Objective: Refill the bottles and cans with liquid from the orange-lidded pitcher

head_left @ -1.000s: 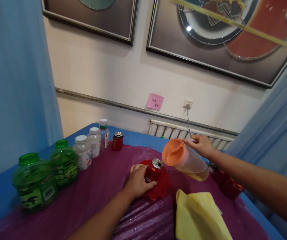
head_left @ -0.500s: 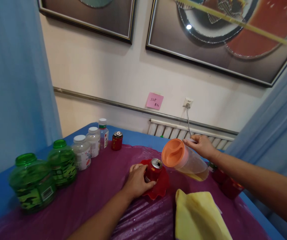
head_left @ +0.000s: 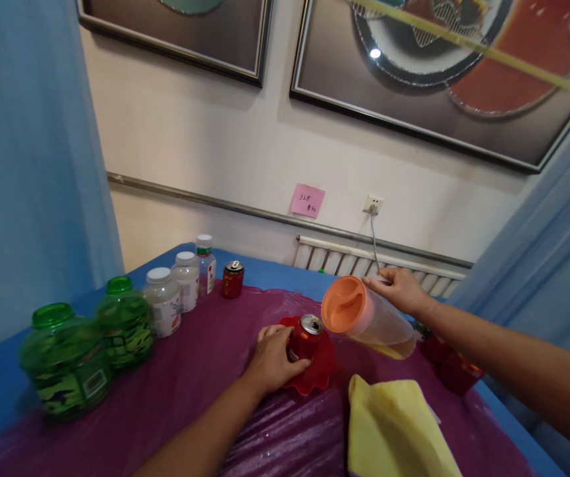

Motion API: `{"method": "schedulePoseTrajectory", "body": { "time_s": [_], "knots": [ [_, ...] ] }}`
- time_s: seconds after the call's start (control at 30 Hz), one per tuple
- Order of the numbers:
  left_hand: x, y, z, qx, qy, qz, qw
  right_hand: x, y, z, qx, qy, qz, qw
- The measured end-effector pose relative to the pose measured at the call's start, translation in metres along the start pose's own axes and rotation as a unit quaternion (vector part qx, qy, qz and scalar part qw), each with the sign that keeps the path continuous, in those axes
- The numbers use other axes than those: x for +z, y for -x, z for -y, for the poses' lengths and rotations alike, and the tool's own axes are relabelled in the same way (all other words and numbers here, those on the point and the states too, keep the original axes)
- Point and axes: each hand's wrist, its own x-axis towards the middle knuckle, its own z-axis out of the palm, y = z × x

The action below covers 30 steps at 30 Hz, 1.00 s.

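My left hand point(head_left: 275, 361) is wrapped around the near left side of a red drink can point(head_left: 305, 339), which stands upright with its top opened. Beneath the can lies a red dish with a wavy rim point(head_left: 324, 372). By its handle, my right hand point(head_left: 400, 291) grips a clear plastic pitcher point(head_left: 386, 324) with an orange lid point(head_left: 344, 305). The pitcher is tilted to the left, its lid close to the can's top, and yellowish liquid lies low along its side. No stream between lid and can is visible.
Two green jars point(head_left: 66, 364), several white-capped bottles point(head_left: 163, 301) and another can point(head_left: 233, 279) line the left side. A yellow cloth point(head_left: 398, 424) lies in front. Red cans point(head_left: 456, 372) stand under my right forearm. Purple plastic sheeting point(head_left: 190, 397) covers the table; a radiator point(head_left: 332, 256) is behind.
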Motion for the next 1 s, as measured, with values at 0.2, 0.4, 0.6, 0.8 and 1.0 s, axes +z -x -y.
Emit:
{"method": "schedulePoseTrajectory", "body": {
  "time_s": [0.2,0.4,0.6,0.8,1.0],
  "knots": [
    [0.0002,0.0003,0.0,0.004,0.0,0.002,1.0,-0.0004,0.0005,-0.0004,0.001,0.002,0.008,1.0],
    [-0.0003,0.0002,-0.0011,0.0,-0.001,0.008,1.0,0.0001,0.0,-0.002,0.001,0.007,0.005,1.0],
    [-0.0004,-0.0001,-0.0007,-0.003,0.002,0.012,1.0,0.0006,-0.0005,-0.0017,0.0,0.011,0.007,1.0],
    [-0.0007,-0.0003,-0.0012,-0.004,0.005,0.017,1.0,-0.0014,-0.0003,0.0005,0.002,0.019,0.006,1.0],
    [-0.0006,0.0003,-0.0009,0.001,0.005,0.013,1.0,-0.0019,0.0,0.001,0.0,0.02,0.007,1.0]
  ]
}}
